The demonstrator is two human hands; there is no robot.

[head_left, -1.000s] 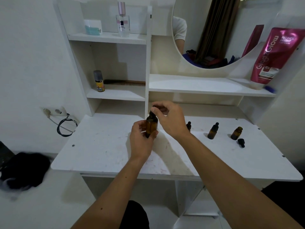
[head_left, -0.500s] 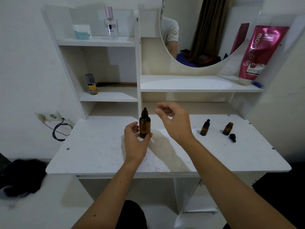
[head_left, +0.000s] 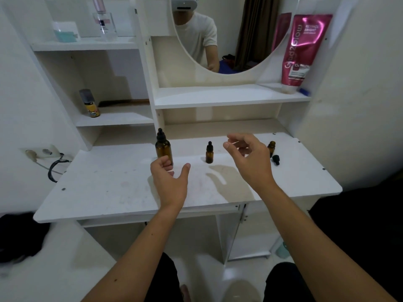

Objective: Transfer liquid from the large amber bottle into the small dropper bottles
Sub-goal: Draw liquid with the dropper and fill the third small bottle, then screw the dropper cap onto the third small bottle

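While both hands (head_left: 170,182) hover empty, large amber bottle (head_left: 163,149) upright

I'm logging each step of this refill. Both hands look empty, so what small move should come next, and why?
Probably the right hand reaches for the open small bottle: its loose dropper cap lies beside it, while the large amber bottle stands capped and the left hand is empty.

White vanity desk (head_left: 109,192) with shelves, round mirror (head_left: 250,40), white walls
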